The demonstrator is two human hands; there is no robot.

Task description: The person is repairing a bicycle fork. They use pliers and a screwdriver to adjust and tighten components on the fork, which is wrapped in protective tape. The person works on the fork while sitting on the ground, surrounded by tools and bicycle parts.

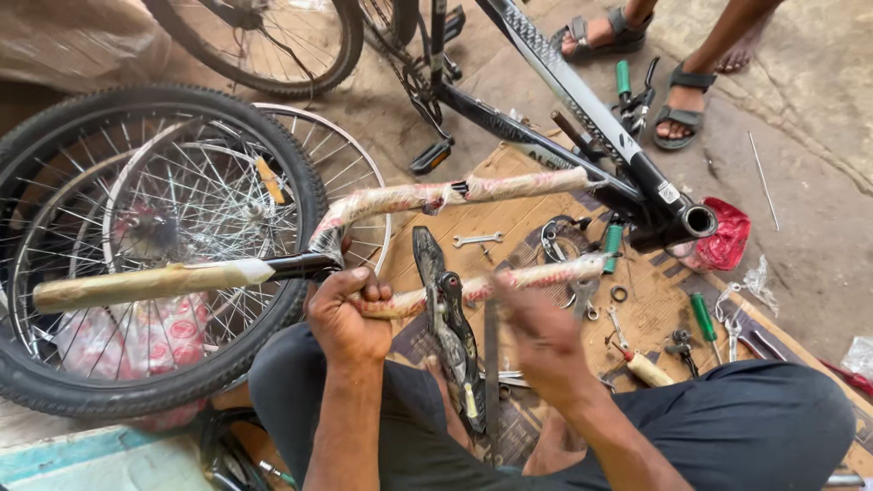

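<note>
cardboard sheet (536, 214) on the dirt floor is my workbench. my left hand (344, 318) is wrapped shut around the lower tube of the paper-wrapped bike frame (427, 195), pinning it over my lap so it doesn't roll. my right hand (538, 335) is blurred just beside that tube, can't tell how open it is or if it grips anything. spanner (477, 239) and green-handled screwdriver (703, 316) lie toward the sheet's right edge, within reach. spoked wheels (150, 245) lean on my left. someone's sandalled feet (677, 100) stand past the far edge.
</note>
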